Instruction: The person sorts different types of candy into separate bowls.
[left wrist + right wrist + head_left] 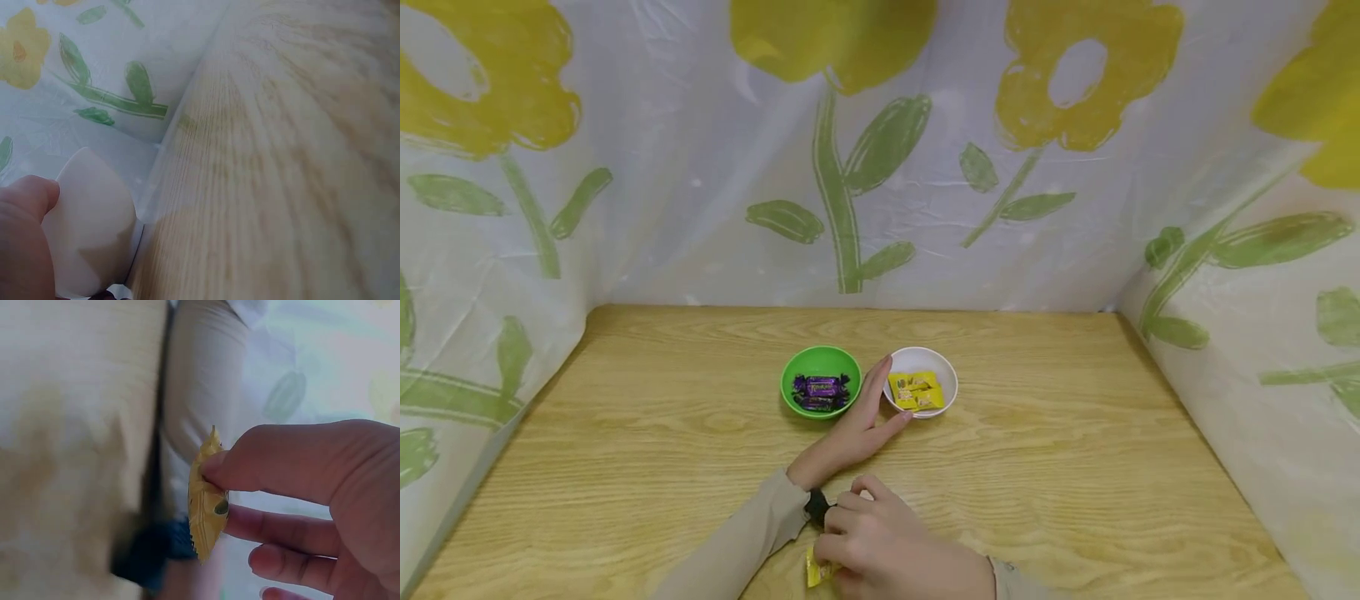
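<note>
My left hand (pixel 854 429) holds the white bowl (pixel 951 385) by its near left side, thumb at the front rim and fingers along the left. In the left wrist view the thumb (pixel 31 200) touches the bowl's edge. Inside the bowl lie several yellow wrapped candies (pixel 917 390). My right hand (pixel 883 533), near the table's front and close to the left wrist, pinches another yellow wrapped candy (pixel 206 503) between thumb and fingertips. To the left of the white bowl stands a green bowl (pixel 820 358) holding purple wrapped candies (pixel 822 387).
Both bowls stand on a wood-grain table (pixel 1060 467). A flowered sheet (pixel 700 167) hangs behind it and along both sides. A dark band (pixel 817 507) sits at the left wrist, partly behind the right hand.
</note>
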`<state>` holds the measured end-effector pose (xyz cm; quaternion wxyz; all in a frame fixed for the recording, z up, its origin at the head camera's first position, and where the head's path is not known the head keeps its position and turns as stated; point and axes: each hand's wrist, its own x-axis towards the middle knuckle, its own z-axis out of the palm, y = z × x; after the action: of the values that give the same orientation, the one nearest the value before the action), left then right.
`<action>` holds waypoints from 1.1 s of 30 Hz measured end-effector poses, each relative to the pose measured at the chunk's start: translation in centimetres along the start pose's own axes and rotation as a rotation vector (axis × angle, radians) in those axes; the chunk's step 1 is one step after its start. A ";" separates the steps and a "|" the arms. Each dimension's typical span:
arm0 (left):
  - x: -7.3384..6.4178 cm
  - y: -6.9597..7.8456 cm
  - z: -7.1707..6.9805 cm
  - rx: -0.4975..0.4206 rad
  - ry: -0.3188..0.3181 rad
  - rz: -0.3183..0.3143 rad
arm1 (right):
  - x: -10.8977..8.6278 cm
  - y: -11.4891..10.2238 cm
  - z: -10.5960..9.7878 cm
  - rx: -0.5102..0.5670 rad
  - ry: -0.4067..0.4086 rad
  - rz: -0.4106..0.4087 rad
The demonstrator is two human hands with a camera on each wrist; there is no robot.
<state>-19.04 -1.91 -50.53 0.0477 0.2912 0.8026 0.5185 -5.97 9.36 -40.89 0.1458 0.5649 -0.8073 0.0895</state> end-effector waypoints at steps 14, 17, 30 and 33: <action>0.1 -0.4 -0.2 -0.015 -0.012 0.091 | 0.7 5.9 -3.4 0.194 0.162 0.164; -0.3 -0.5 -0.3 0.018 -0.027 0.115 | 0.5 7.6 -3.6 0.180 0.204 0.195; 0.0 0.0 -0.1 -0.038 -0.001 0.025 | -2.3 14.5 -2.5 0.259 0.269 0.486; 0.1 0.0 -0.1 -0.026 -0.005 0.012 | -2.9 15.4 -1.7 0.252 0.243 0.570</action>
<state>-19.12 -1.91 -50.45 0.0502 0.2967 0.7939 0.5283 -19.26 17.81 -39.94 0.1391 0.3151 -0.8921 0.2925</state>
